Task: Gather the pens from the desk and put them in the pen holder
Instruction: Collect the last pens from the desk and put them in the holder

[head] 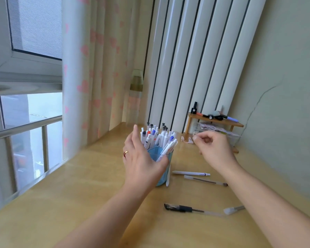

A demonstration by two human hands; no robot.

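Already crammed, the blue pen holder (162, 159), steadied by the open left hand (141, 158), could tip if the empty, loosely curled right hand (213, 147) forces in another pen.

single head-worn wide-angle view, looking forward and down across desk (79, 185) toward window (25, 51) at upper left of frame and wall at right. horizon tilted, edges bowed. close range: both forearms enter from lower frame, pen holder (162, 169) near centre. no second view.
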